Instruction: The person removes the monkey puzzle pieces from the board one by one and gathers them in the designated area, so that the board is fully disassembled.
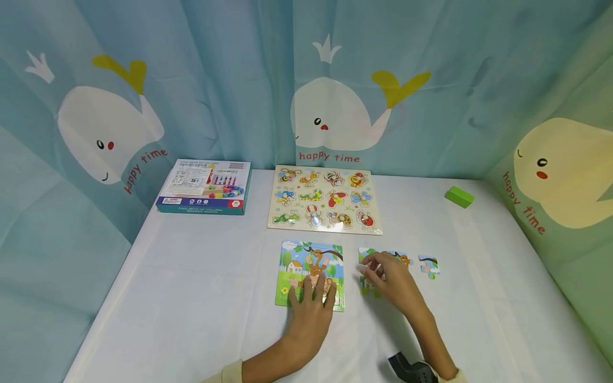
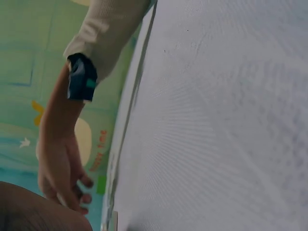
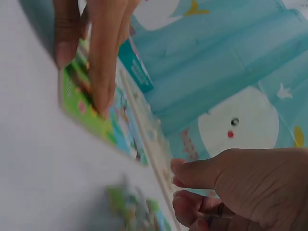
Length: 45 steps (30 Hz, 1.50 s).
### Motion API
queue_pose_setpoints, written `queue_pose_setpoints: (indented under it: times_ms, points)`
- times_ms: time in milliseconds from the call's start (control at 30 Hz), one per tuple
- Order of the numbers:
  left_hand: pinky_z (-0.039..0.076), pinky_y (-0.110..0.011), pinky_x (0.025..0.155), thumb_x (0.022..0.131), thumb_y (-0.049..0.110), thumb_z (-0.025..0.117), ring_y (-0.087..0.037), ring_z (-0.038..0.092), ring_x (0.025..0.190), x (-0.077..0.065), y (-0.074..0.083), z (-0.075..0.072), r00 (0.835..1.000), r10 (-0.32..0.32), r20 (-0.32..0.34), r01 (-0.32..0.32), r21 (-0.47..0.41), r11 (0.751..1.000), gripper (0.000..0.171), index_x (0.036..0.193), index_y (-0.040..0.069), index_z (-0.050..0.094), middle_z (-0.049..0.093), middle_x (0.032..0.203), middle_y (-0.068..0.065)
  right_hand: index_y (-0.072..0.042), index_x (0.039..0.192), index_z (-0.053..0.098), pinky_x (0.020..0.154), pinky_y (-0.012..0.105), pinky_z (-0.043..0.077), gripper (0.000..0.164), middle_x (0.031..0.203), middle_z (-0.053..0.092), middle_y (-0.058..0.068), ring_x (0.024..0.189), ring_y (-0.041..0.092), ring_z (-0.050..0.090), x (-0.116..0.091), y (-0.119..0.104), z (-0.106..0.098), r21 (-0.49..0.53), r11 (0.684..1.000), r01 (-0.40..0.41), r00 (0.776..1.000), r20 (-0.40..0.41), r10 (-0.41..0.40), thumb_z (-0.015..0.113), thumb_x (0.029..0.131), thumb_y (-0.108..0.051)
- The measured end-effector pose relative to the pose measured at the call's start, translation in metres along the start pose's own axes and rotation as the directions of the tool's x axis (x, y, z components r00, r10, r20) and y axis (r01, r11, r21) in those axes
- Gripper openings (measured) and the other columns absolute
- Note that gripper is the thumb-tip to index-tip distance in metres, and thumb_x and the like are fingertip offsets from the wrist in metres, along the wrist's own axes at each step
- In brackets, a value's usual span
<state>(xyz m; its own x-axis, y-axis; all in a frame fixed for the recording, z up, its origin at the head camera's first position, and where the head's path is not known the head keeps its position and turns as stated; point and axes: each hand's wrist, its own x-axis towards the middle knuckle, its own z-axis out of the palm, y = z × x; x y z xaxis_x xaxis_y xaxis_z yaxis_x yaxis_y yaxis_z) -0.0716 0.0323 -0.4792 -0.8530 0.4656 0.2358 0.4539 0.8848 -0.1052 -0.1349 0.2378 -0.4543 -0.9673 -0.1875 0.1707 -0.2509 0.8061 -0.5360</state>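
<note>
My left hand (image 1: pixel 310 319) lies with its fingers spread on a square picture puzzle (image 1: pixel 286 272) showing a brown animal, a house and grass. My right hand (image 1: pixel 394 279) is over a group of puzzle pieces (image 1: pixel 367 251) just right of it, hiding part of them. In the right wrist view, the thumb and bent fingers of the right hand (image 3: pixel 240 190) stand a little apart, and no piece shows between them. One loose puzzle piece (image 1: pixel 429 266) sits farther right. The left wrist view shows mostly tablecloth and no puzzle surface.
Behind the puzzle is a wooden board with insect pictures (image 1: pixel 325 202). A boxed bead toy (image 1: pixel 206 186) sits at the back left, and a green block (image 1: pixel 460 197) at the back right. Blue curtains (image 1: pixel 230 80) hang behind the white table (image 1: pixel 191 298).
</note>
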Motion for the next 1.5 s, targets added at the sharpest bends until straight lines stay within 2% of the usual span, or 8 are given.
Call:
queue_pose_setpoints:
  times_ms: [200,367,533,733,933,1033,1267,1500]
  points:
    - [0.049,-0.054,0.083,0.080,0.032,0.080,-0.032,0.050,0.113,-0.002,-0.002,0.000,1.000,-0.024,0.008,0.024,0.014,1.000,0.056,0.133,0.025,0.062,0.055,0.140,-0.008,-0.003,0.097,0.069,0.058,0.022,0.046,0.010,0.079,0.061,0.001,0.067,0.006,0.053,0.030,-0.019,0.016,0.074,0.989,0.131,0.988,0.069,-0.136,0.070,0.089,-0.010]
    - [0.051,-0.056,0.082,0.081,0.037,0.078,-0.034,0.048,0.113,-0.002,-0.001,-0.002,0.994,-0.057,0.088,0.053,0.046,0.998,0.061,0.137,0.031,0.057,0.052,0.144,-0.004,-0.003,0.100,0.070,0.064,0.024,0.047,0.011,0.086,0.065,0.003,0.073,0.009,0.055,0.050,-0.029,0.035,0.148,0.965,0.215,0.961,0.143,-0.236,0.067,0.092,-0.009]
    - [0.052,-0.055,0.084,0.079,0.042,0.078,-0.038,0.051,0.118,-0.002,0.001,-0.006,0.989,-0.072,0.133,0.061,0.088,0.994,0.066,0.139,0.035,0.053,0.051,0.146,-0.002,-0.003,0.103,0.070,0.067,0.025,0.047,0.013,0.090,0.064,0.005,0.076,0.011,0.054,0.062,-0.037,0.048,0.177,0.951,0.253,0.937,0.199,-0.287,0.065,0.092,-0.009]
    - [0.053,-0.055,0.084,0.077,0.045,0.080,-0.044,0.054,0.120,-0.002,0.003,-0.008,0.985,-0.063,0.162,0.042,0.128,0.991,0.071,0.141,0.037,0.051,0.053,0.144,-0.005,-0.003,0.102,0.070,0.067,0.024,0.044,0.013,0.091,0.063,0.007,0.076,0.011,0.049,0.066,-0.042,0.055,0.199,0.948,0.248,0.922,0.251,-0.295,0.065,0.093,-0.011]
    - [0.055,-0.055,0.079,0.078,0.042,0.080,-0.049,0.058,0.114,-0.002,0.006,-0.004,0.994,-0.046,0.099,0.034,0.114,0.993,0.062,0.135,0.040,0.056,0.056,0.139,-0.004,-0.005,0.097,0.070,0.068,0.024,0.045,0.010,0.090,0.064,0.007,0.078,0.012,0.050,0.067,-0.045,0.055,0.214,0.948,0.237,0.919,0.267,-0.290,0.065,0.093,-0.013]
    - [0.056,-0.054,0.077,0.079,0.039,0.080,-0.052,0.061,0.109,-0.002,0.006,-0.004,0.995,-0.037,0.091,0.029,0.090,0.995,0.059,0.134,0.039,0.058,0.057,0.137,-0.005,-0.005,0.096,0.071,0.068,0.023,0.045,0.009,0.089,0.063,0.007,0.077,0.012,0.050,0.068,-0.046,0.055,0.219,0.948,0.229,0.918,0.275,-0.286,0.065,0.093,-0.012]
    - [0.058,-0.049,0.071,0.081,0.036,0.078,-0.051,0.067,0.095,-0.001,0.005,-0.006,0.995,-0.007,0.096,-0.004,0.114,0.994,0.056,0.134,0.037,0.059,0.062,0.135,-0.004,-0.005,0.096,0.071,0.066,0.024,0.044,0.009,0.090,0.063,0.007,0.076,0.011,0.049,0.069,-0.046,0.055,0.201,0.955,0.218,0.923,0.276,-0.269,0.065,0.094,-0.012]
    - [0.059,-0.048,0.069,0.080,0.039,0.079,-0.050,0.068,0.093,0.000,0.004,-0.005,0.996,0.014,0.089,-0.025,0.129,0.991,0.058,0.134,0.038,0.059,0.060,0.137,-0.004,-0.007,0.096,0.076,0.063,0.023,0.045,0.012,0.089,0.065,0.005,0.071,0.009,0.052,0.069,-0.044,0.057,0.191,0.966,0.173,0.947,0.236,-0.217,0.066,0.093,-0.013]
